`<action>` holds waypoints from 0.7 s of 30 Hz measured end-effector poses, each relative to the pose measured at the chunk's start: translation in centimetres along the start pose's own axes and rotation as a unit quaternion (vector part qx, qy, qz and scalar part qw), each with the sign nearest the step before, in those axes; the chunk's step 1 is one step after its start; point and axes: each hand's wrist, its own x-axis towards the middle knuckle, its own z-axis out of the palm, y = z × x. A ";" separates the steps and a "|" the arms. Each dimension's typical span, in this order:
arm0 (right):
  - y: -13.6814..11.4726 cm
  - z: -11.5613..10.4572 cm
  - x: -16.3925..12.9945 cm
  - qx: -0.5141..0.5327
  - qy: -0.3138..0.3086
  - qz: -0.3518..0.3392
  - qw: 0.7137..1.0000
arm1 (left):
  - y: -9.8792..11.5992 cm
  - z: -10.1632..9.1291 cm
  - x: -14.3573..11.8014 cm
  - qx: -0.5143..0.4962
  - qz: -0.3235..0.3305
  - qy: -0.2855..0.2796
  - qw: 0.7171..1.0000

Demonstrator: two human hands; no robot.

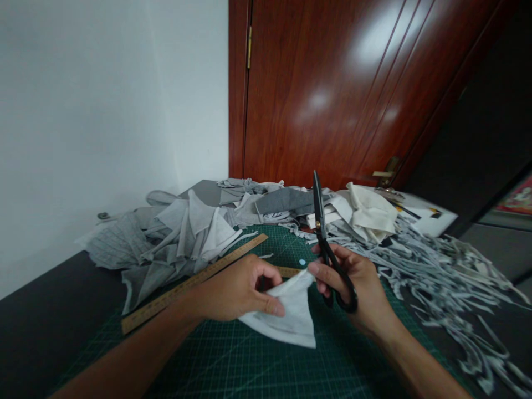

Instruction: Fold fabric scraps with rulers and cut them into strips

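Note:
My left hand (245, 288) pinches a light grey piece of fabric (293, 318) between thumb and fingers, above a green cutting mat (233, 363). A pair of black scissors (319, 221) is held in my right hand (349, 274), blades pointing up and away from me and looking closed. The right thumb and a finger also grip the upper right corner of the fabric, so both hands hold it. Beneath and beyond the left hand lies a wooden ruler (199, 280), set diagonally on the mat. Another wooden strip (286, 271) shows partly behind the fabric.
Grey fabric pieces (178, 233) pile up on the left. Further grey and cream cloths (369, 213) lie at the back. A heap of thin cut strips (453, 277) spreads over the right side. Behind the dark table (37, 310) stand a white wall and a wooden door (307, 100).

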 end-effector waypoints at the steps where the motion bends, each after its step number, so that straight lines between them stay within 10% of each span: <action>1: 0.1 -0.1 0.1 -0.002 0.001 -0.001 1.000 | -0.1 0.1 0.0 -0.039 -0.018 -0.002 0.999; 11: 2.4 -1.0 0.7 -0.043 0.083 0.021 0.995 | -0.4 0.8 0.9 -0.320 0.016 0.187 0.929; 21: 4.1 0.5 0.0 -0.011 0.036 0.063 0.997 | 0.2 1.7 1.2 -0.391 0.072 0.237 0.886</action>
